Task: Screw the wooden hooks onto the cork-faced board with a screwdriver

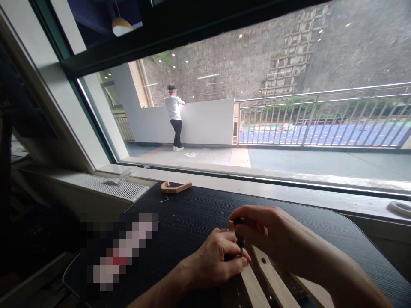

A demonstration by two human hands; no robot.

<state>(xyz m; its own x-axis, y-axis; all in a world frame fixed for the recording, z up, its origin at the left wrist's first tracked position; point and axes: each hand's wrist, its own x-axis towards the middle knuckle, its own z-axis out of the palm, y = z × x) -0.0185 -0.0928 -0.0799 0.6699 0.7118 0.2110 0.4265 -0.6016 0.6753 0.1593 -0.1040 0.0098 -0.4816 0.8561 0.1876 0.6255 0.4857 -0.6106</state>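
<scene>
The right hand (269,224) grips the dark handle of a screwdriver (239,233), its shaft pointing down at the near wooden slat (253,284). The left hand (213,259) is closed on that slat's end, fingers close around the shaft; whether they also pinch a screw is hidden. Just to the right lies a second slat (272,276) with a dark hole. Across the black surface (192,218), near its window-side edge, sits a hooked wooden piece (178,188) beside small screws (165,199).
</scene>
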